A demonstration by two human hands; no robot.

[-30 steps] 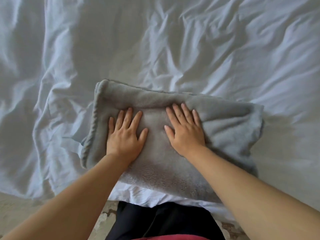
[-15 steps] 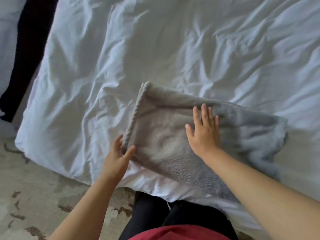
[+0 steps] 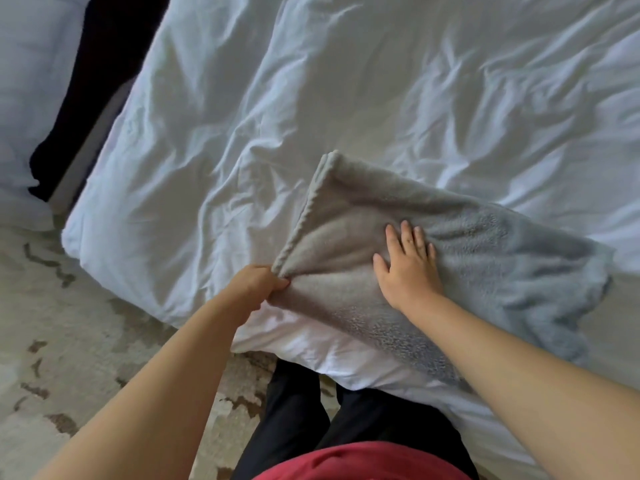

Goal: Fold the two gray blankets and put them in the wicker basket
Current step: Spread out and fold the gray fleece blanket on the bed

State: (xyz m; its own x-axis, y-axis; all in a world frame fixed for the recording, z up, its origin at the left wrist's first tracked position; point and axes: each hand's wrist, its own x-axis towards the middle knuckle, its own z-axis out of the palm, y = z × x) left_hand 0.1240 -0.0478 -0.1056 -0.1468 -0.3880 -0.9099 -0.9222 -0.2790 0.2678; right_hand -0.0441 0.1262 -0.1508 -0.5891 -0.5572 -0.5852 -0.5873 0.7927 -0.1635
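A folded gray blanket (image 3: 491, 258) lies on the white bed sheet (image 3: 277, 116) near the bed's front edge. My left hand (image 3: 258, 282) grips the blanket's near left edge, bunching the fabric there. My right hand (image 3: 407, 268) lies flat on top of the blanket with straight fingers, pressing it down. Only one gray blanket is in view. No wicker basket is visible.
The bed's corner (image 3: 74, 233) is at the left, with a patterned beige rug (image 3: 52, 341) on the floor below it. A dark gap (image 3: 90, 98) and a white surface (image 3: 24, 81) lie at the far left. My legs stand against the bed's edge.
My left hand left the top of the blanket, went to its left edge and closed round it. My right hand stayed flat on the blanket. The view swung left.
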